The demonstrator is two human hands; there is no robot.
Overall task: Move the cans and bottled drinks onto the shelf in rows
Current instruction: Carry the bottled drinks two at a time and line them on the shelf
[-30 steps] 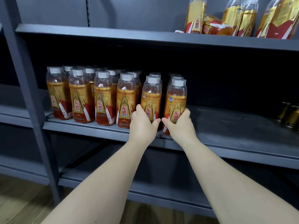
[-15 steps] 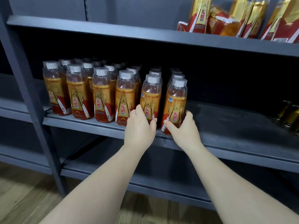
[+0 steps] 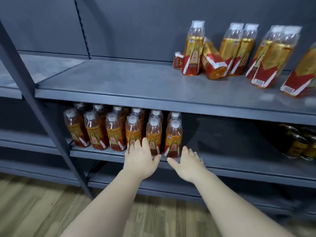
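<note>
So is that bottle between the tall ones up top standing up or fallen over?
Fallen over. The tipped bottle on the upper shelf leans sideways with its round base facing out, unlike the upright bottle beside it.

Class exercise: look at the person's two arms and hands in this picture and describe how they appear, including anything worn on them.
Both arms are bare from the bottom edge of the picture up to the hands: no sleeves show. The left hand and right hand wear no gloves, and no rings, watch or bracelet can be seen on the fingers or wrists. The forearms look smooth and unmarked. The fingertips are slightly blurred, so the nails cannot be made out.
</note>
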